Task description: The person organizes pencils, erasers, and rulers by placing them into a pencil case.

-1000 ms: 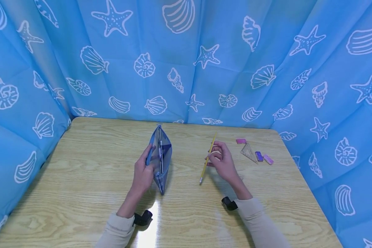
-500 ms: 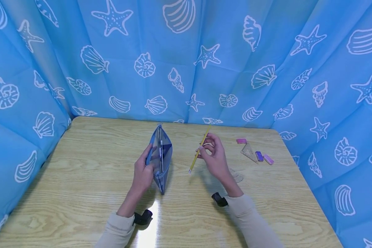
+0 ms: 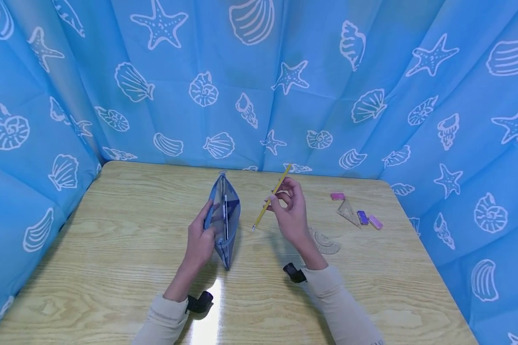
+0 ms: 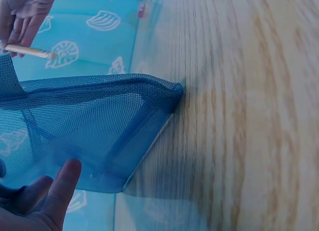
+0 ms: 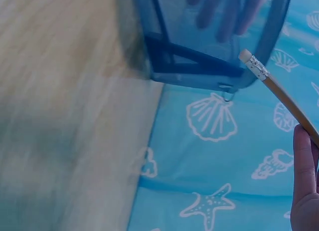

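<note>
A blue mesh pencil case (image 3: 232, 235) stands on the table with its top spread apart, and a slim pen-like item (image 3: 226, 218) shows inside. My left hand (image 3: 200, 242) grips the case's left side, thumb over the near rim. To the right of the case, my right hand (image 3: 291, 211) pinches a yellow pencil (image 3: 280, 179) between thumb and fingers. The pencil slants, its white eraser end pointing toward me and the case. In the right wrist view that eraser end (image 5: 245, 56) appears in front of the mesh; in the left wrist view the pencil (image 4: 30, 52) shows above the case.
A clear protractor (image 3: 325, 243) lies beside my right forearm. Farther right are a clear set square (image 3: 347, 212), a purple eraser (image 3: 362, 217) and two pink erasers (image 3: 337, 196). A blue shell-patterned curtain (image 3: 241, 86) hangs along the wooden table's (image 3: 125, 230) back and sides.
My right hand has moved left and away from me with the pencil, closer to the case. More of the protractor is uncovered. My left hand and the case have stayed put.
</note>
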`<action>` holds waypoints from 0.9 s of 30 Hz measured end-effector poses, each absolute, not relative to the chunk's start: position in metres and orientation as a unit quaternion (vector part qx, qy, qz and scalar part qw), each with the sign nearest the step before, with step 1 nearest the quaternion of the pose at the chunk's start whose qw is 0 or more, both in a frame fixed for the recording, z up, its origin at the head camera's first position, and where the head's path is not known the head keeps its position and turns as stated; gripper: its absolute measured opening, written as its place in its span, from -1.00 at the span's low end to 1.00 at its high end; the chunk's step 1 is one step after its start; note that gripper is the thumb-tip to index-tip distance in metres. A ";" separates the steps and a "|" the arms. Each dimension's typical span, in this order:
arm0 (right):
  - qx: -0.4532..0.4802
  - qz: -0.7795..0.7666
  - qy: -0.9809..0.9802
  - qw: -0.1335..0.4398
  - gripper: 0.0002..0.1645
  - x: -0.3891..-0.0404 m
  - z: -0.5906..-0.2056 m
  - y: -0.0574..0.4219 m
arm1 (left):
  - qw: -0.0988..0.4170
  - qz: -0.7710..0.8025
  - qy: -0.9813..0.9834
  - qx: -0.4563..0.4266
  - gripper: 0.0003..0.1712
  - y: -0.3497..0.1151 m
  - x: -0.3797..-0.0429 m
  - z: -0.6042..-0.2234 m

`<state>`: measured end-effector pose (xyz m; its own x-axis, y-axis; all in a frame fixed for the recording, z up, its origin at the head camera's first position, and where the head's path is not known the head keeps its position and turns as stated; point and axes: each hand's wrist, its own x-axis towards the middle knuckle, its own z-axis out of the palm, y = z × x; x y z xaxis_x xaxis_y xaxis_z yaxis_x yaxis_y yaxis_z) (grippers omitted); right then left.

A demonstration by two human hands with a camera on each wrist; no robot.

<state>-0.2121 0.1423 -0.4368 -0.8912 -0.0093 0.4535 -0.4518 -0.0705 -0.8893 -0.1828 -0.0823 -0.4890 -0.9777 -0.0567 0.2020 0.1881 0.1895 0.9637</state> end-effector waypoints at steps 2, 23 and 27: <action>0.175 0.716 -0.656 0.163 -0.57 -0.214 -0.434 0.141 | 0.096 -0.637 -0.764 -0.042 -0.06 -0.082 -0.183 -0.489; 0.196 0.744 -0.617 0.168 -0.57 -0.220 -0.412 0.112 | 0.098 -0.634 -0.766 -0.043 -0.07 -0.079 -0.182 -0.485; 0.200 0.734 -0.630 0.158 -0.56 -0.220 -0.413 0.103 | 0.099 -0.632 -0.767 -0.045 -0.07 -0.078 -0.183 -0.485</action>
<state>-0.2201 0.1026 -0.4132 -0.8698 -0.0205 0.4931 -0.4842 -0.1573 -0.8607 -0.1827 -0.0784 -0.4852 -0.9765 -0.0566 0.2079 0.1933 0.1961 0.9613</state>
